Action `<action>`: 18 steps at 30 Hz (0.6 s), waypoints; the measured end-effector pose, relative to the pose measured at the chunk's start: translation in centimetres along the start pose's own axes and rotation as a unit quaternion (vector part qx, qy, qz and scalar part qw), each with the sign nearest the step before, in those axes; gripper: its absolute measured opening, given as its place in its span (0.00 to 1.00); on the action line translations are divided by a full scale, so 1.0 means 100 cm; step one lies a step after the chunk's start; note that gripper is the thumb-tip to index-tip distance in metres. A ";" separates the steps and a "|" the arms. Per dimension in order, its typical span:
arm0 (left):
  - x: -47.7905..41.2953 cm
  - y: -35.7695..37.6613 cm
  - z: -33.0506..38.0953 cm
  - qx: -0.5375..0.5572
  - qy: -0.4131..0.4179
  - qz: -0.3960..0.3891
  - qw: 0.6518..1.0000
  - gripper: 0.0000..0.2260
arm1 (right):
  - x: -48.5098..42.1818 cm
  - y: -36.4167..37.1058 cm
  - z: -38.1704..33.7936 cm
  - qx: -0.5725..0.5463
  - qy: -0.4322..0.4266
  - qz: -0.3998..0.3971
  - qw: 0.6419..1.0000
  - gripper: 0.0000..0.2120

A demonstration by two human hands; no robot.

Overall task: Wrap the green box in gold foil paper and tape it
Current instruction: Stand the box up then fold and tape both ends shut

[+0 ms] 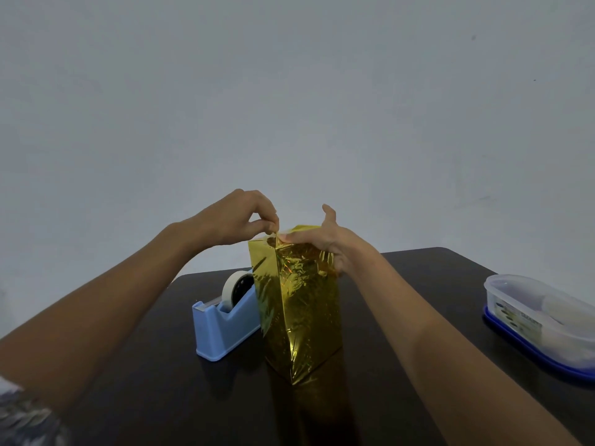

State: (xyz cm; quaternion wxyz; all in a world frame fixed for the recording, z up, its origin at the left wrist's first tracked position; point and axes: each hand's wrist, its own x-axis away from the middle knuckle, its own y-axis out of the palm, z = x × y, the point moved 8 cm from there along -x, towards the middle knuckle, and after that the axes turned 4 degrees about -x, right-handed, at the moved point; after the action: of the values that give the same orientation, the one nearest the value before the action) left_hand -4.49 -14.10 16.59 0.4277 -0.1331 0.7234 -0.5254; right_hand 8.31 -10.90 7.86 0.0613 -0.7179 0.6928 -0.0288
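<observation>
One dark desk [434, 284]. One box [302, 333] upright mid-desk, fully covered in gold foil [269, 255]; green hidden. One tub [541, 317] right of box, cut by frame edge, label unreadable. One blue dispenser [222, 329] left of box, partly behind it, with one tape roll [230, 289]. Left hand [238, 220]: fingers pinch foil edge at box top. Right hand [325, 243] grips box top, thumb flat on foil.

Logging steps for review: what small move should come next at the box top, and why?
Likely fold the raised foil flap down flat. The left hand pinches it at the top of the gold-wrapped box, the right hand grips the top beside it, and the tape dispenser stands close by.
</observation>
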 end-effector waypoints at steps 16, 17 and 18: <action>-0.004 -0.028 -0.028 -0.050 -0.077 0.096 0.991 0.06 | 0.017 0.006 -0.007 0.012 -0.003 -0.064 0.998 0.54; -0.003 -0.034 -0.032 -0.009 -0.080 0.096 0.992 0.06 | 0.017 0.002 -0.006 0.003 -0.004 -0.051 0.999 0.54; -0.002 -0.035 -0.032 0.033 -0.077 0.078 0.993 0.05 | 0.015 0.000 -0.005 -0.010 -0.007 -0.036 0.999 0.54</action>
State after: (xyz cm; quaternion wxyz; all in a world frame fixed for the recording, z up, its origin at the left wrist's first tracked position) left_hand -7.71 -13.41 20.02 0.5256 -0.1027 0.6789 -0.5022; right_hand 8.27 -12.45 8.29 0.0580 -0.7431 0.6664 -0.0193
